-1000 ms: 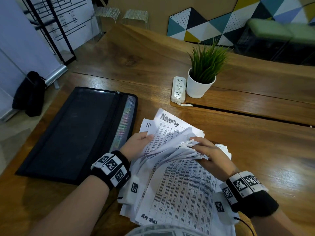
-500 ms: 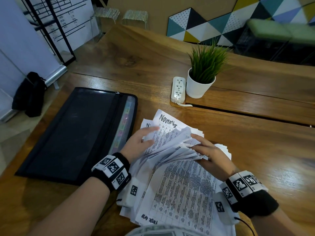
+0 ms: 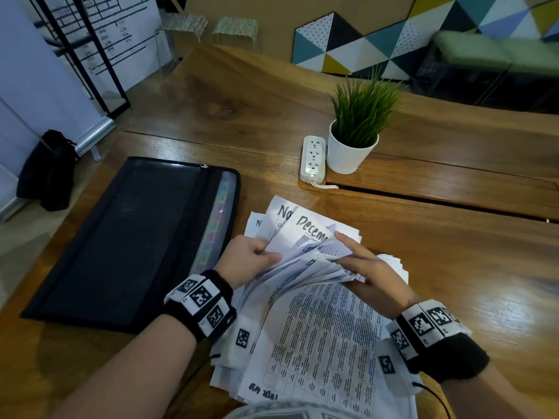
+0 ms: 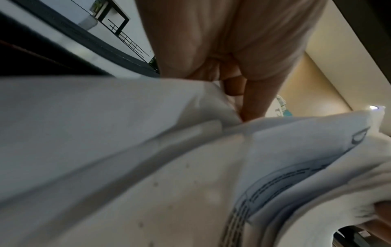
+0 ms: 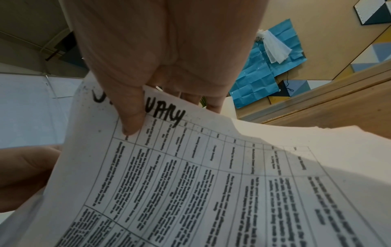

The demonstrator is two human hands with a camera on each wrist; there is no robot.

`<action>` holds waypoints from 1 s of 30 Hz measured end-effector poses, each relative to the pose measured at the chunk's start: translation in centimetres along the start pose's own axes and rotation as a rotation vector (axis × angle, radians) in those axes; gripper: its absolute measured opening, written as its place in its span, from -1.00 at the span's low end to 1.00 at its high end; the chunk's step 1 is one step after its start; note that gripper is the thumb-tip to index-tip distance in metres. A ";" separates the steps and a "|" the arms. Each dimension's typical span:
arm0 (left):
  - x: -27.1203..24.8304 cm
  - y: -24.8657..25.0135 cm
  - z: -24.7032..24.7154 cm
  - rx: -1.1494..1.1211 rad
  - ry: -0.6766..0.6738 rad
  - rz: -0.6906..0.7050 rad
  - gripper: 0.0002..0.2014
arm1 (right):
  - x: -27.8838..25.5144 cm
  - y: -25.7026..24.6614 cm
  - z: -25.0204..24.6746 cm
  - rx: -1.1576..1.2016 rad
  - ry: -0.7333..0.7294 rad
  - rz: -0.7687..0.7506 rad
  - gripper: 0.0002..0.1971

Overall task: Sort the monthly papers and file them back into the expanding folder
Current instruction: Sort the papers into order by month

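Both hands hold the papers (image 3: pixel 317 337) on the table (image 3: pixel 453 267). The left hand (image 3: pixel 245 261) pinches some sheets; the right hand (image 3: pixel 372 273) grips the fanned stack. The folder (image 3: pixel 121 237) lies left of the left hand.

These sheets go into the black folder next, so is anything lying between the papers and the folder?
Nothing visible: bare table separates the papers from the expanding folder, beside the left hand.
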State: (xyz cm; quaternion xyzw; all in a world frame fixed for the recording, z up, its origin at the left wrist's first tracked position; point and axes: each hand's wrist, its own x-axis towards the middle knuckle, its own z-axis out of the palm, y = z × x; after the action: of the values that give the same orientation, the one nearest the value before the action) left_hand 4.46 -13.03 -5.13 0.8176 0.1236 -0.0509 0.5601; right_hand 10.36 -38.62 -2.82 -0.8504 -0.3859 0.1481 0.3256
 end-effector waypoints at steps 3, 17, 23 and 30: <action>0.1 -0.3 0.2 -0.054 0.039 -0.014 -0.58 | 0.1 0.1 0.0 -0.007 -0.002 0.014 -0.60; 0.0 -0.8 0.2 0.292 0.307 0.093 -0.21 | -0.4 0.3 0.3 -0.119 0.033 -0.032 -0.64; -0.7 -1.2 0.6 -0.090 0.126 -0.057 -0.61 | -0.5 -0.4 0.2 -0.112 0.069 -0.088 -0.70; -0.5 -1.6 1.9 0.242 0.022 -0.062 -0.74 | -1.0 -0.3 -0.2 -0.063 0.072 -0.085 -0.76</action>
State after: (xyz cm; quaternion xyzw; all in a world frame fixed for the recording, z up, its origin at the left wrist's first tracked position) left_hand 3.70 -14.34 -7.16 0.8755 0.1478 -0.0735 0.4541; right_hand 9.62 -39.27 -2.49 -0.8480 -0.4141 0.0912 0.3181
